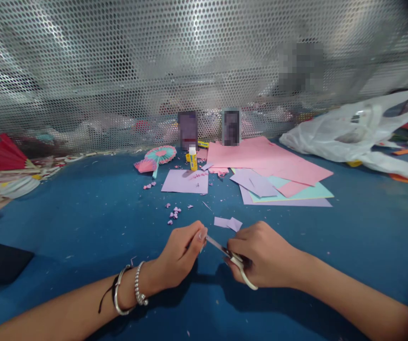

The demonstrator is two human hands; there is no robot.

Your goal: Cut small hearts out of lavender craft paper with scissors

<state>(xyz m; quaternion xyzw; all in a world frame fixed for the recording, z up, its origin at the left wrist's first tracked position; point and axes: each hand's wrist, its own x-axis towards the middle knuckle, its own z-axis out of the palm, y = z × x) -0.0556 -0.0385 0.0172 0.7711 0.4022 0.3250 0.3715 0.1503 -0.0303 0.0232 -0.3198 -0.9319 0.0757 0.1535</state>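
My right hand (257,255) is wrapped round a pair of scissors (240,264) with cream handles, the blades pointing left. Their tips reach the fingertips of my left hand (182,253), which is closed in a pinch; whatever lies between those fingers is too small and hidden to make out. Just beyond the hands lie two small lavender paper pieces (221,221), one overlapping the other. Several tiny folded lavender paper shapes (174,213) are scattered ahead of my left hand. Behind them, a lavender sheet (182,182) rests flat with pink scraps on it.
A glue stick (193,160) stands upright behind the lavender sheet. Left of it are a pleated paper fan (160,154) and a pink folded piece (145,165). Pink sheets (239,154) and pastel papers (296,193) overlap at right. A white plastic bag (328,130) sits near the perforated metal panel (125,61).
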